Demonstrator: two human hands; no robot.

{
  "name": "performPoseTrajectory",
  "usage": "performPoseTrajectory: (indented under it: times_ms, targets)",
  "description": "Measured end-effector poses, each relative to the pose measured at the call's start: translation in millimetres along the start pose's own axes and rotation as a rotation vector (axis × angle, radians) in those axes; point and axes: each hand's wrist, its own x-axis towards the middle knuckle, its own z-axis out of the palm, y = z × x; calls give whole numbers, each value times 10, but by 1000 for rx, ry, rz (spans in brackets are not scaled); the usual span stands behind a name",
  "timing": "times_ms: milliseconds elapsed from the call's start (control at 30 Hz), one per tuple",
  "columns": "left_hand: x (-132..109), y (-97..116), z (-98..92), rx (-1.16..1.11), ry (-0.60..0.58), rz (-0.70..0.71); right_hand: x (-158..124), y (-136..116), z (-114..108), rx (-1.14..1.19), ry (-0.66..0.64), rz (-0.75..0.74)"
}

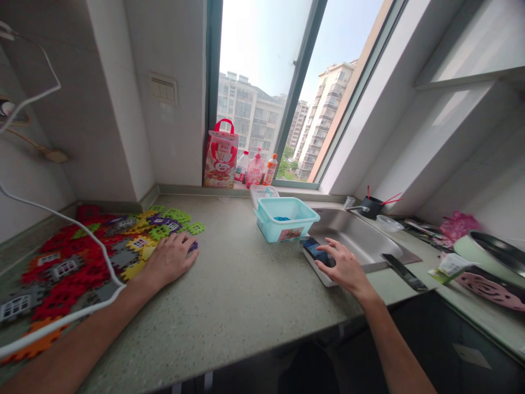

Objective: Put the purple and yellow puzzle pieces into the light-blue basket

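Observation:
At the right edge of the pile of coloured interlocking plastic pieces (82,262), my left hand (172,257) rests palm down, fingers stretched out and holding nothing that shows. A purple piece (192,247) peeks out by its fingertips. My right hand (342,265) is spread over a smartphone (315,249) with a lit screen; thumb and fingers are apart, at or just above the glass. The phone lies on a white flat object (326,280) near the sink. Between the hands, farther back, stands a light-blue plastic box (283,232) with small blue pieces (282,218) inside.
A steel sink (361,241) lies to the right, with a dark flat object (404,271) across its front corner. Beyond it are a black cup (372,207) and a green pan (484,254). A white cable (102,251) hangs over the pile. Bottles (255,171) line the windowsill.

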Motion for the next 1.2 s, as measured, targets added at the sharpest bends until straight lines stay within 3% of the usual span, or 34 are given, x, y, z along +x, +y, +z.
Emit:
performPoseTrajectory:
  times_ms: [600, 767, 967, 1200]
  targets:
    - [10, -18, 25, -16, -12, -11, 13, -33, 38, 65, -39, -51]
    - [7, -25, 39, 10, 16, 10, -3, -17, 13, -1, -12, 46]
    - [7, -19, 26, 21, 3, 6, 8, -113, -92, 20, -116, 264]
    - [3, -6, 11, 11, 15, 16, 41, -111, -84, 30, -114, 221]
